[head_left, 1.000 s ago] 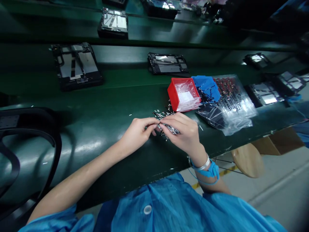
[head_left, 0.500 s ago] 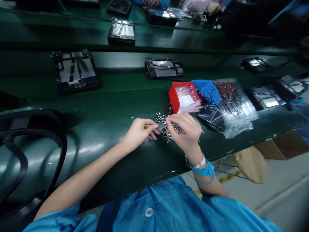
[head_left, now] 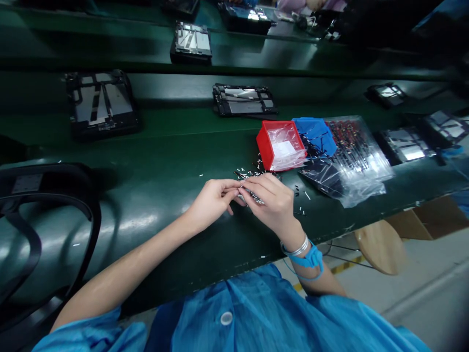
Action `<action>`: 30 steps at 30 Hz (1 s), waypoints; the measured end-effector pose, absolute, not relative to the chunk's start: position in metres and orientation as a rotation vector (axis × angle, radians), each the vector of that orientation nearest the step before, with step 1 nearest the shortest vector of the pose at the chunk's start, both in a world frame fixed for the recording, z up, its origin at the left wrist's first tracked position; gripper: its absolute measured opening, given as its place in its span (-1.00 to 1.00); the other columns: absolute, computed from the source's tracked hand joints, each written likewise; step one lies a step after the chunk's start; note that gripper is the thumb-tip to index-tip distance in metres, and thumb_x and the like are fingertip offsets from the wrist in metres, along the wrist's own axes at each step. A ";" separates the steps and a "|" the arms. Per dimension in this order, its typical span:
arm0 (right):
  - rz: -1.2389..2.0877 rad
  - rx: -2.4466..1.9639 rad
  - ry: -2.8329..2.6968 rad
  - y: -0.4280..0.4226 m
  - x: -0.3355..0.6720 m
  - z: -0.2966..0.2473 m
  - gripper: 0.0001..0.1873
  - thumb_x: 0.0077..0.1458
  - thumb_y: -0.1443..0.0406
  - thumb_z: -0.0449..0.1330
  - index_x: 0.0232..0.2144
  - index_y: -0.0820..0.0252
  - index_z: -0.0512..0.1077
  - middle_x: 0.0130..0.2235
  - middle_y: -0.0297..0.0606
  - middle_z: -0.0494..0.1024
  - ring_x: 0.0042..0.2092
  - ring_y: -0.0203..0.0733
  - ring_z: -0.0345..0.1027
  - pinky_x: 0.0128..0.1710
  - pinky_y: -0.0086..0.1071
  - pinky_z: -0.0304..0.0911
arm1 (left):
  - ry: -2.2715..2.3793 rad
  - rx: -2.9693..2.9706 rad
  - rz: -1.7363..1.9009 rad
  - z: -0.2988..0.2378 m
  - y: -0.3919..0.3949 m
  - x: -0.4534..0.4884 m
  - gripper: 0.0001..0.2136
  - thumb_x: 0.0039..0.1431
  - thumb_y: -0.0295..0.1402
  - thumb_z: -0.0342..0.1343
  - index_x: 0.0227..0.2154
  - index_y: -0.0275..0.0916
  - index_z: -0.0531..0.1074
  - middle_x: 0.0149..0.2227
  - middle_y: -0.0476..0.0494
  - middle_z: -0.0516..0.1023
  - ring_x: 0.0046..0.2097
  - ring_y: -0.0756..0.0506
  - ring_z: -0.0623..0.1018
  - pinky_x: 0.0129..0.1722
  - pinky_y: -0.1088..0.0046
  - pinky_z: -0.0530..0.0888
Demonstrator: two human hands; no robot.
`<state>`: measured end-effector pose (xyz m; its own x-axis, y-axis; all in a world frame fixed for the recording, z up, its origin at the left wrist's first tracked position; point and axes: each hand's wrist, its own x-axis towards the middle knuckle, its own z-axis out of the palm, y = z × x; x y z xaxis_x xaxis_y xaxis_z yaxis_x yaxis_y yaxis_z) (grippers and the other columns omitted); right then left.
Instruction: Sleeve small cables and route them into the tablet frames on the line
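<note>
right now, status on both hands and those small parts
Left hand and right hand pinching small metal parts together. Red bin just beyond. Nothing between.

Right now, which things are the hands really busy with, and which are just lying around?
In hand:
left hand and right hand, fingertips meeting on a bunch of small metal parts
loose parts scattered just beyond the hands

Lying about:
red bin
blue bin
plastic bags
black trays on the green belt
stool
</note>
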<state>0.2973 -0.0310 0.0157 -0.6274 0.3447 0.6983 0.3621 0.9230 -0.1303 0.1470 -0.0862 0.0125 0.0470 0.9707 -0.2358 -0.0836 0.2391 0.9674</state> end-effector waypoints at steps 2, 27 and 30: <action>-0.063 -0.508 -2.307 -0.032 0.296 0.016 -0.91 0.10 0.45 0.18 -0.38 0.24 0.48 -0.38 -0.19 0.62 -0.36 -0.22 0.42 -0.36 -0.34 0.41 | 1.259 1.031 1.056 0.012 -0.087 0.147 -0.76 0.15 -0.54 -0.02 -0.22 -0.37 0.54 -0.34 -0.18 0.62 -0.37 -0.06 0.62 -0.61 0.63 0.46; -0.371 -0.872 -2.194 0.041 0.322 0.017 -0.77 0.07 0.44 0.11 -0.30 0.14 0.55 -0.33 -0.27 0.62 -0.33 -0.14 0.41 -0.38 -0.26 0.31 | 1.180 0.802 0.979 0.013 -0.076 0.132 -0.90 0.15 -0.44 0.09 -0.39 -0.37 0.46 -0.42 -0.24 0.62 -0.50 -0.04 0.59 -0.69 0.62 0.36; -0.209 -0.665 -2.344 0.004 0.307 0.017 -0.67 0.09 0.50 0.08 -0.17 0.15 0.51 -0.26 -0.24 0.61 -0.26 -0.17 0.40 -0.31 -0.29 0.35 | 1.128 0.799 0.980 0.012 -0.079 0.133 -0.86 0.11 -0.36 0.13 -0.38 -0.38 0.47 -0.41 -0.25 0.62 -0.50 -0.05 0.59 -0.68 0.62 0.35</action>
